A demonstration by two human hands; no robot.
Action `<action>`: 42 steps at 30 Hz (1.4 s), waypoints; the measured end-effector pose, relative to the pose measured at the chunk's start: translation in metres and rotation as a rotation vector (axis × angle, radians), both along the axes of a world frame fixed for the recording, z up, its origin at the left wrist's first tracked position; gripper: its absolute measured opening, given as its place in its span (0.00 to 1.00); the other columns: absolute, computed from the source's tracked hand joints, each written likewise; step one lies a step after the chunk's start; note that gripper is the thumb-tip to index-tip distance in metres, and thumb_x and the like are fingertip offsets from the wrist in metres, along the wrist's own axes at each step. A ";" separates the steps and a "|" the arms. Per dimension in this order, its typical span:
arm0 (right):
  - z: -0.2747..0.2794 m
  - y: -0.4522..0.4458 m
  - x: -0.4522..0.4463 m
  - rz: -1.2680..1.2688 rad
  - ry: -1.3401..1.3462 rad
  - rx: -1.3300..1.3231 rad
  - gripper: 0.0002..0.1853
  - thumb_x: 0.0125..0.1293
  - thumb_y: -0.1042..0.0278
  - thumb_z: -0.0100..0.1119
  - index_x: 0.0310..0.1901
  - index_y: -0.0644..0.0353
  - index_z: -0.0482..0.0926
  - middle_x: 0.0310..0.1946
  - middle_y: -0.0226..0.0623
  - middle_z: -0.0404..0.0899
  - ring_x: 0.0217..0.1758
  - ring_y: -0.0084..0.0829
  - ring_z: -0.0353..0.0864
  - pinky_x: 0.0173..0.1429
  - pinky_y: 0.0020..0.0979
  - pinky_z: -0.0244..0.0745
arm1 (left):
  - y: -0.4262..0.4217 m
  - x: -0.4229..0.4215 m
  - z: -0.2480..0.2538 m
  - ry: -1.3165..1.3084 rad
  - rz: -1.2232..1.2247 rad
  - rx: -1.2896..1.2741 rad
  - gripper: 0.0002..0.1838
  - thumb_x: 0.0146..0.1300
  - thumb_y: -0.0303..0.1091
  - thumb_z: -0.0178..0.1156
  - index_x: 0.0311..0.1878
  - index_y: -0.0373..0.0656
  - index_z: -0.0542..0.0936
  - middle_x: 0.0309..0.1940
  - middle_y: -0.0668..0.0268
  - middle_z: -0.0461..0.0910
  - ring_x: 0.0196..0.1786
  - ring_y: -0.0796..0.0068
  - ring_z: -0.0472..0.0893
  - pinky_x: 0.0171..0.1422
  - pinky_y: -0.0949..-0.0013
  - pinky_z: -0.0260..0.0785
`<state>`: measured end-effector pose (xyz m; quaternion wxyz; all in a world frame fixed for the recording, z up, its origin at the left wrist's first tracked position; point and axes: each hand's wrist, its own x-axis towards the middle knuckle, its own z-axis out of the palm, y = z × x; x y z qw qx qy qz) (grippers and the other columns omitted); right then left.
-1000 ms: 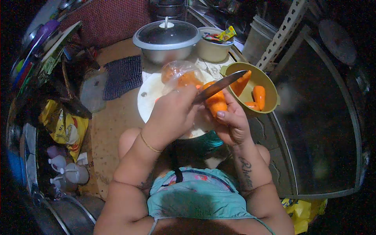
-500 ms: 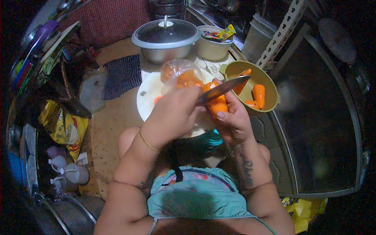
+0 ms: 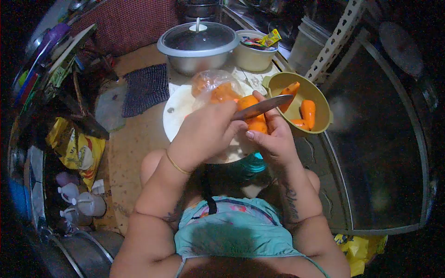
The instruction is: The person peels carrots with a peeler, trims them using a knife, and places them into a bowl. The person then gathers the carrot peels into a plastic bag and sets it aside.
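Note:
My left hand (image 3: 204, 132) is closed around the handle of a knife (image 3: 262, 107), its blade pointing right and slightly up. My right hand (image 3: 276, 139) grips a thick orange carrot (image 3: 256, 124), with the thumb on the near side and fingers behind. The blade lies across the carrot and hides part of it. Both hands are above a round white cutting board (image 3: 175, 104). At the board's far side sits a clear plastic bag (image 3: 215, 88) with orange pieces in it. Right of my right hand, a yellowish bowl (image 3: 320, 99) holds several carrots (image 3: 308, 113).
Behind the board stand a silver pot with a glass lid (image 3: 197, 48) and a cream tub (image 3: 256, 58) of packets. A dark woven mat (image 3: 144, 90) lies on the left. A dark framed panel (image 3: 380, 153) stands at right; white jugs (image 3: 88, 204) are at lower left.
The carrot has turned a little in my right hand, and the blade sits slightly lower, tilted flatter across it. My left hand still holds the knife.

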<state>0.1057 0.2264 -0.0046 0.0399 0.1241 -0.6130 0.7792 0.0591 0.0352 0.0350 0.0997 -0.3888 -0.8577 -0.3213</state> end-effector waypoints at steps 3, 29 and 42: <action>-0.007 0.001 -0.005 -0.092 0.075 0.075 0.47 0.57 0.75 0.70 0.75 0.64 0.52 0.66 0.43 0.68 0.68 0.34 0.69 0.72 0.35 0.63 | 0.001 -0.001 -0.002 0.010 0.027 0.035 0.15 0.64 0.43 0.61 0.41 0.41 0.73 0.32 0.49 0.79 0.39 0.42 0.79 0.41 0.46 0.70; -0.008 -0.006 -0.005 0.060 -0.039 -0.538 0.43 0.60 0.82 0.61 0.76 0.53 0.54 0.65 0.46 0.70 0.64 0.42 0.74 0.63 0.43 0.75 | 0.012 0.010 -0.018 0.334 0.152 -0.019 0.16 0.55 0.29 0.61 0.49 0.50 0.76 0.31 0.59 0.76 0.28 0.56 0.80 0.27 0.55 0.72; 0.006 -0.016 0.005 0.063 -0.032 -0.608 0.39 0.61 0.78 0.59 0.74 0.59 0.54 0.65 0.44 0.68 0.67 0.43 0.69 0.75 0.46 0.60 | 0.025 0.003 -0.032 0.473 0.226 0.097 0.11 0.53 0.32 0.62 0.41 0.51 0.78 0.33 0.59 0.75 0.29 0.55 0.79 0.32 0.57 0.72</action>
